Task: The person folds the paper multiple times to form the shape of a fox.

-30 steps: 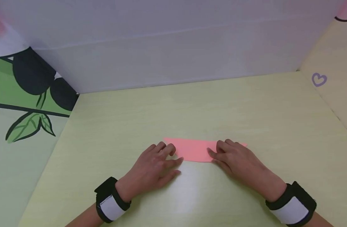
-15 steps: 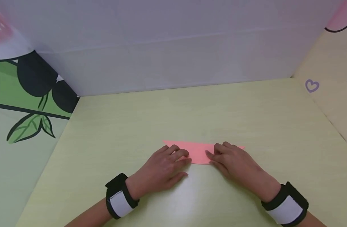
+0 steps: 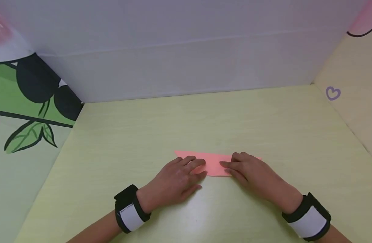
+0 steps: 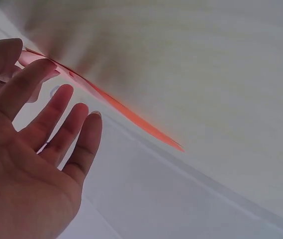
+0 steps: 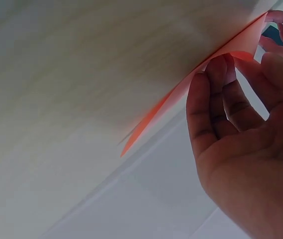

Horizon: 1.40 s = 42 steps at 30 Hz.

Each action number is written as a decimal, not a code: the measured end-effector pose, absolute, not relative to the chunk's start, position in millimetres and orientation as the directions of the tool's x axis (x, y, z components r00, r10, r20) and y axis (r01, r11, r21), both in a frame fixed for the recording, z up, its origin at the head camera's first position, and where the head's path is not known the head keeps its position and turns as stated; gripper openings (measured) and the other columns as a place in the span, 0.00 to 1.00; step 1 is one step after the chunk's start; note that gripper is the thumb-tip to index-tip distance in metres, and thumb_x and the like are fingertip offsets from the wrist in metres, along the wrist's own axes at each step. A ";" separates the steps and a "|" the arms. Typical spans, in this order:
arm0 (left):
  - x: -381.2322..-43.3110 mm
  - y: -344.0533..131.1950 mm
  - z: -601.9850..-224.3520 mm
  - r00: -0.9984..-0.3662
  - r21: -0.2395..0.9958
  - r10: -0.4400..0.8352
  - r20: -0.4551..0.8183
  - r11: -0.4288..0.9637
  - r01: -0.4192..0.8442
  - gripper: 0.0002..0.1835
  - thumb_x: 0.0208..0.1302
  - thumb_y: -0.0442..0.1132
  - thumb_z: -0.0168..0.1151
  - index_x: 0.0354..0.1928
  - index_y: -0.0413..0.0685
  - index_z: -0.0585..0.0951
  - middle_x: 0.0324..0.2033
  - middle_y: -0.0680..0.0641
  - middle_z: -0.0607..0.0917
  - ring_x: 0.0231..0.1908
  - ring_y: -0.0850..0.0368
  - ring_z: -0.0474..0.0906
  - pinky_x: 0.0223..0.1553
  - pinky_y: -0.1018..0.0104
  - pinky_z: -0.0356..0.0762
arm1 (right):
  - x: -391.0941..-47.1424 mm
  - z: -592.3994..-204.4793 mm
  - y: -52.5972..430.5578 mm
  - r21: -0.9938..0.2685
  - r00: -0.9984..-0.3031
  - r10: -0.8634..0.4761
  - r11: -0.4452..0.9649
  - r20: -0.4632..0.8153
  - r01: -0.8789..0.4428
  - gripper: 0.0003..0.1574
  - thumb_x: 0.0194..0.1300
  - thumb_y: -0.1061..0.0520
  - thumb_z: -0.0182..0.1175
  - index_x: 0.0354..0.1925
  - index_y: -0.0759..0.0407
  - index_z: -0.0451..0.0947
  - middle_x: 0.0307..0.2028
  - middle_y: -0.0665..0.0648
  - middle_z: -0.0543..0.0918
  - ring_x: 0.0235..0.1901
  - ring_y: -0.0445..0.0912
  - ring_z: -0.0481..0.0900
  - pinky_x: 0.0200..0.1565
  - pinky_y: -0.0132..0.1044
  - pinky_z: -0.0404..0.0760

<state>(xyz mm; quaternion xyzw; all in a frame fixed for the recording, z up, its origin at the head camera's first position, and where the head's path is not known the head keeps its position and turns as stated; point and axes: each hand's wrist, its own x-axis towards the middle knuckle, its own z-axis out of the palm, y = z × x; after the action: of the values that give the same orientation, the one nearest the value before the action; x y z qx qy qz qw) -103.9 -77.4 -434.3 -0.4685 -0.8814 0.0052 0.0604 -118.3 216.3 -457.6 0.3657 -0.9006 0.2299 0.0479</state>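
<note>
A pink folded piece of paper point(image 3: 214, 164) lies on the table in front of me, its pointed ends reaching out to the left and right. My left hand point(image 3: 174, 180) lies over its left part. In the left wrist view, the left fingers point(image 4: 56, 117) are loosely spread, the forefinger tip at the paper; the thumb stands off it in the head view. My right hand point(image 3: 254, 172) pinches the near edge of the paper between thumb and curled fingers. In the right wrist view, the paper's edge point(image 5: 243, 55) bends up by the right thumb. The right hand covers much of the paper's right part.
The pale wooden table point(image 3: 143, 128) ends at a whitish upright panel point(image 3: 186, 64) at the back. To the right stands a beige side panel point(image 3: 356, 77) with a purple heart point(image 3: 333, 93). Drawn leaves point(image 3: 28, 136) mark the surface at the left.
The left hand has moved to the right over the paper, nearer the right hand. The right hand stays at the paper with little movement. The head view has shifted slightly.
</note>
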 end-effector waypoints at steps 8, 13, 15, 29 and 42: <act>-105.4 -80.8 -435.8 -0.557 -0.032 0.824 0.104 0.563 0.826 0.18 0.71 0.52 0.62 0.59 0.58 0.85 0.67 0.51 0.77 0.67 0.52 0.72 0.59 0.56 0.76 | -117.6 -456.9 215.1 -0.381 -0.730 -0.634 0.628 0.255 -0.679 0.20 0.70 0.57 0.67 0.59 0.51 0.85 0.35 0.42 0.74 0.35 0.36 0.69 0.37 0.31 0.75; -105.3 -82.0 -435.8 -0.558 -0.029 0.825 0.094 0.562 0.826 0.19 0.72 0.52 0.62 0.60 0.57 0.85 0.67 0.52 0.77 0.66 0.52 0.73 0.59 0.55 0.76 | -118.2 -455.1 214.5 -0.357 -0.726 -0.641 0.636 0.250 -0.684 0.21 0.70 0.56 0.66 0.60 0.52 0.84 0.35 0.43 0.74 0.35 0.36 0.69 0.36 0.32 0.75; -105.7 -81.8 -436.2 -0.558 -0.032 0.825 0.093 0.563 0.826 0.19 0.72 0.52 0.61 0.60 0.58 0.85 0.66 0.53 0.78 0.65 0.53 0.73 0.59 0.55 0.76 | -117.7 -453.6 215.2 -0.341 -0.733 -0.635 0.651 0.246 -0.678 0.22 0.70 0.56 0.67 0.61 0.52 0.84 0.36 0.44 0.76 0.35 0.37 0.71 0.36 0.32 0.77; -109.1 -81.6 -432.9 -0.551 -0.054 0.831 0.070 0.555 0.830 0.16 0.69 0.49 0.63 0.55 0.57 0.86 0.62 0.53 0.80 0.61 0.54 0.74 0.54 0.57 0.77 | -83.5 -443.1 189.2 -0.007 -0.561 -0.747 0.598 0.357 -0.801 0.30 0.83 0.49 0.37 0.59 0.55 0.84 0.49 0.56 0.80 0.49 0.54 0.78 0.49 0.46 0.81; -109.7 -81.9 -434.8 -0.550 -0.067 0.832 0.067 0.554 0.830 0.17 0.70 0.49 0.63 0.57 0.58 0.86 0.63 0.53 0.80 0.62 0.53 0.74 0.57 0.56 0.76 | -81.8 -461.3 180.6 0.049 -0.569 -0.768 0.606 0.294 -0.794 0.22 0.72 0.50 0.58 0.59 0.57 0.83 0.51 0.56 0.79 0.52 0.54 0.77 0.56 0.47 0.78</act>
<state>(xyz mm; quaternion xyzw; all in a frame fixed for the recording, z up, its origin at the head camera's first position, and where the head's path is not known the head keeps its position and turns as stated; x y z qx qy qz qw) -109.7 -81.9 -434.8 -0.4720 -0.8803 0.0136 0.0454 -81.8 180.6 -461.3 0.4416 -0.8845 0.0443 0.1440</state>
